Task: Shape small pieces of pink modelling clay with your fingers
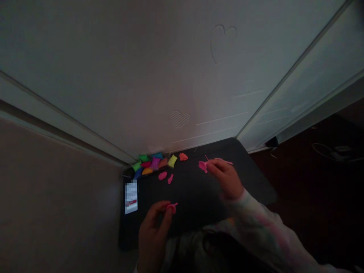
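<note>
My left hand (155,225) pinches a small pink clay piece (171,207), rounded with a thin stem poking out to the right. Higher up and to the right, my right hand (226,177) has its fingers closed on another pink clay piece (202,165), with a thin pink bit standing up beside it. A narrow pink strip (227,162) shows behind that hand; whether the fingers touch it I cannot tell. Between the hands and the wall, two loose pink lumps, one rounded (162,175) and one longer (170,179), lie on the black table (193,197).
Several coloured clay packets (155,163) are heaped at the back left against the white panel (159,76), with a yellow packet (172,160) and an orange lump (183,156) beside them. A lit phone (131,197) lies at the table's left edge. Cables (327,149) are on the dark floor at right.
</note>
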Demonstrator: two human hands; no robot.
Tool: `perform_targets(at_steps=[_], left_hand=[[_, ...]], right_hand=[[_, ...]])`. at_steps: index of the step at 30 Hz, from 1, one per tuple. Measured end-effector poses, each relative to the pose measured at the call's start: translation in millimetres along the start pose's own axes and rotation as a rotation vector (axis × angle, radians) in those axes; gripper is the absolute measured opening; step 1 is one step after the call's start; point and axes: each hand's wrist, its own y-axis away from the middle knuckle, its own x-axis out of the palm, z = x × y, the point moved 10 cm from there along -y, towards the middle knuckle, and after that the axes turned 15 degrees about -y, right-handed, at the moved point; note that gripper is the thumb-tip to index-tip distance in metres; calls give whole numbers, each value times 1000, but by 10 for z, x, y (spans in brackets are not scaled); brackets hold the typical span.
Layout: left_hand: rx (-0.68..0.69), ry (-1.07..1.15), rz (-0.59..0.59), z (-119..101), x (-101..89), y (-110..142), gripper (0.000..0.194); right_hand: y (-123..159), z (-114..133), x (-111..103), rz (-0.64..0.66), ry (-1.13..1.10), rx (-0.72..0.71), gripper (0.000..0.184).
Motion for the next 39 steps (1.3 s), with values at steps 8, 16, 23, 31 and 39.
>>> perform_targets(at_steps=[8, 16, 23, 31, 39], left_hand=[[7, 9, -7, 58, -66, 24, 25], [19, 30, -15, 44, -127, 66, 22], [18, 5, -30, 78, -154, 111, 23], [-52, 177, 54, -25, -77, 68, 21], [305, 220, -117, -764, -465, 102, 3]], right_hand=[[-315, -1175, -54, 217, 746, 165, 22], [-308, -1617, 163, 409, 1076, 211, 27], [-242, -1702, 115, 386, 1057, 193, 27], [-117, -1181, 59, 230, 827, 52, 22], [550, 939, 471, 250, 190, -552, 18]])
